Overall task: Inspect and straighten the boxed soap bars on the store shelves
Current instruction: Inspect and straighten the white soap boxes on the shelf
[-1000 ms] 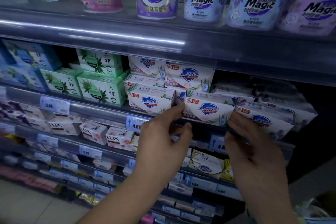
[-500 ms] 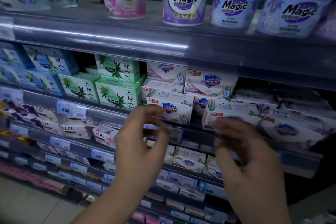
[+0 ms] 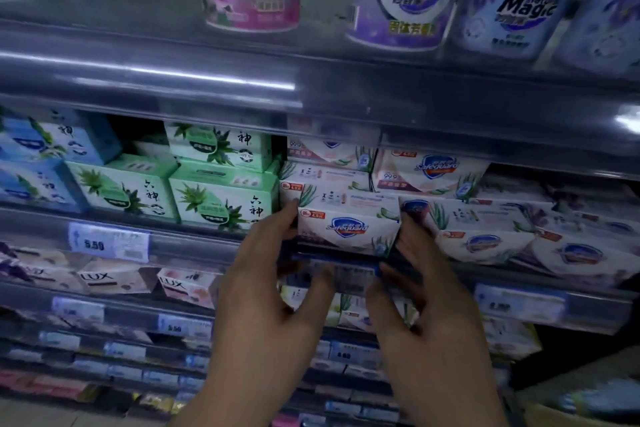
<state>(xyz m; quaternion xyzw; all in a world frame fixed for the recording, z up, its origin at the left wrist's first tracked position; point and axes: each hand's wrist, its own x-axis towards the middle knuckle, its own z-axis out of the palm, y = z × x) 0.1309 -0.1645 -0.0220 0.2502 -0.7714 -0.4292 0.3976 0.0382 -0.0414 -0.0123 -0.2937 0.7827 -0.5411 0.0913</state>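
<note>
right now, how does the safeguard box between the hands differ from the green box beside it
The Safeguard box is white with a blue shield logo; the green box carries black characters. The Safeguard box looks flatter, the green box blockier. The left hand and right hand touch the Safeguard box's ends; the green box is untouched. Both show aloe leaves and share one shelf.

You're facing dim metal shelving [image 3: 450,104] that fills the frame, its tiers stepping down toward the lower left. A streak of light [image 3: 180,77] glints along the upper rail at centre left, another at the right edge. Price labels [image 3: 109,242] sit in the rail fronts. Pale floor [image 3: 41,418] shows at the bottom left.
</note>
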